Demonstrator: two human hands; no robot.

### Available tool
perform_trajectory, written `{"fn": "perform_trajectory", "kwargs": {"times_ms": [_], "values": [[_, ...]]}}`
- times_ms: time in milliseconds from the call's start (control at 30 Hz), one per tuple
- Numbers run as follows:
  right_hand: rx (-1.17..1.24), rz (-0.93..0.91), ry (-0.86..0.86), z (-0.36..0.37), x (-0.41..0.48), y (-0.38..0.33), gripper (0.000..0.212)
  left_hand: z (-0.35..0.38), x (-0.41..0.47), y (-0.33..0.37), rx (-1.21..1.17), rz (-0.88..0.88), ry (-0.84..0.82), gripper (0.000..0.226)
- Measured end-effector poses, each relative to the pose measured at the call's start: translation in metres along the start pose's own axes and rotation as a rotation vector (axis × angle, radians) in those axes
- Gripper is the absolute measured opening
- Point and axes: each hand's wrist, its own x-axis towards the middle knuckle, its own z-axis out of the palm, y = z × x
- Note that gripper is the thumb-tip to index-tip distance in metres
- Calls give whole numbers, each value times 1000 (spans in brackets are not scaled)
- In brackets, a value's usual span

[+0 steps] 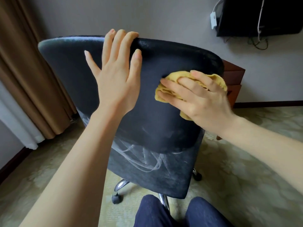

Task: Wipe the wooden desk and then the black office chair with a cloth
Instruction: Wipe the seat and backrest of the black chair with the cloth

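Knees (157, 210) by chair (164, 128) | left hand (114, 86) hooks top edge | right hand (201, 102) presses cloth (165, 90)

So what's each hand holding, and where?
Left hand grips the top edge of the black office chair; right hand presses the middle of the yellow cloth against it.
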Motion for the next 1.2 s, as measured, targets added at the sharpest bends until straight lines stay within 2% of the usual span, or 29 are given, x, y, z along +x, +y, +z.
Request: {"fn": "perform_trajectory", "kwargs": {"times_ms": [200,333,533,633,767,833,967,1067,1200], "values": [[-1,129,61,33,36,-39,36,2,1,-1,-3,7,25,40],[138,88,50,59,40,-67,34,6,2,-1,5,-19,47,40],[129,-110,-107,88,14,-105,35,5,2,-4,2,2,16,39],[153,-139,-203,90,-11,-122,37,5,1,-5,-9,4,-5,39],[174,-183,-398,80,-53,-133,50,1,1,-6,13,24,-23,40],[179,-195,-448,69,-76,-130,48,1,1,-5,11,25,-33,41],[204,-178,-419,44,-122,-106,31,3,-1,-4,10,23,-39,46],[210,-107,-379,28,-137,-83,29,4,-2,0,-6,28,-33,47],[89,-64,-290,19,-123,-56,37,6,-2,4,-10,28,-26,47]]}}
